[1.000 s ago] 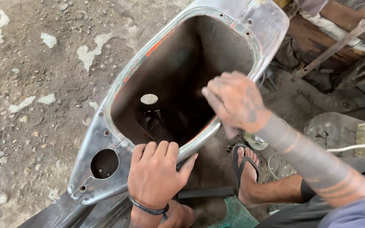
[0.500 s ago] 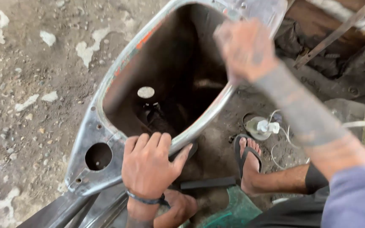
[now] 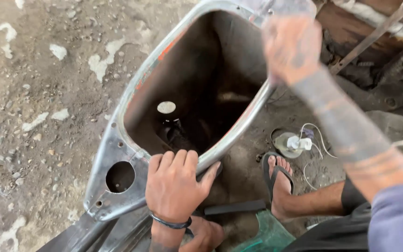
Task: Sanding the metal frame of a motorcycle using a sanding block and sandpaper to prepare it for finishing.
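Bare grey metal, scuffed and dull, makes up the scooter body shell (image 3: 117, 186), which rests tilted on the dirt ground (image 3: 38, 102). Its rim runs in a long rounded loop around a deep, dark hollow, and streaks of orange-red paint cling to the edge along the left and lower right sides. A round hole is cut through the flat lower-left corner of the shell, and a small pale disc shows deep inside the hollow.

At the near end of the loop, the left hand (image 3: 176, 186) lies over the rim, fingers curled onto the edge and thumb spread out along it, gripping the metal. A dark band circles that wrist. At the far right of the rim is the right hand (image 3: 292, 46), blurred; whether its fingers close on the rim I cannot tell.

Beside the shell, a foot in a dark sandal (image 3: 278, 179) stands on the ground, near a small white part with loose wires (image 3: 299, 142).
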